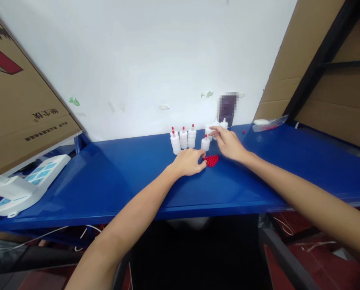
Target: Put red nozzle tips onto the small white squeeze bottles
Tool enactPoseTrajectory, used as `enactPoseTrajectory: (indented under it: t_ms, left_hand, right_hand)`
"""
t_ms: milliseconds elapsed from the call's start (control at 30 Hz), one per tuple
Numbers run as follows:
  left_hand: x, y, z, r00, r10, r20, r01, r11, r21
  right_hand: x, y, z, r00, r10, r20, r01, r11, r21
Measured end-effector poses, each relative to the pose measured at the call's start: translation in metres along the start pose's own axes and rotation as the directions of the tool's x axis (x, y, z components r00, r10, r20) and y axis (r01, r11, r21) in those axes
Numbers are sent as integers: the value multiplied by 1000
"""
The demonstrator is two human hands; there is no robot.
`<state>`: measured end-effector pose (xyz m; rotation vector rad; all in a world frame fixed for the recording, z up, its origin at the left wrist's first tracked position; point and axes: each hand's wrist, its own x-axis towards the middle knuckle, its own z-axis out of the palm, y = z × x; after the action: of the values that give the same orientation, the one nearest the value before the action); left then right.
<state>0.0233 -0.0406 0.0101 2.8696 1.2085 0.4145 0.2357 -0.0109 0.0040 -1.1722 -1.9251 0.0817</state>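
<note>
Several small white bottles with red caps (183, 138) stand in a cluster near the wall on the blue table (122, 181). More white bottles without caps (205, 143) stand just right of them. A small heap of red caps (212, 160) lies in front. My left hand (188, 162) rests curled on the table, its fingertips at the left edge of the heap; what they pinch is hidden. My right hand (227, 142) reaches past the heap, fingers pinched at the uncapped bottles near the wall.
A white scale (29, 183) sits at the table's left end beside a tilted cardboard box (17, 104). A clear plastic bag (269, 123) and one stray red cap (243, 131) lie at the back right. Cardboard and a black shelf frame (319, 60) rise on the right.
</note>
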Motion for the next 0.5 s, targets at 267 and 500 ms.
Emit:
enactPoseTrajectory:
  t_ms: [267, 500]
  left_hand:
    - [0, -2, 2, 1000, 31, -8, -31, 999, -17]
    - [0, -3, 3, 999, 35, -14, -35, 999, -6]
  right_hand:
    - [-1, -6, -9, 998, 69, 8, -69, 996, 61]
    - [0, -1, -8, 979, 206, -6, -205, 978, 34]
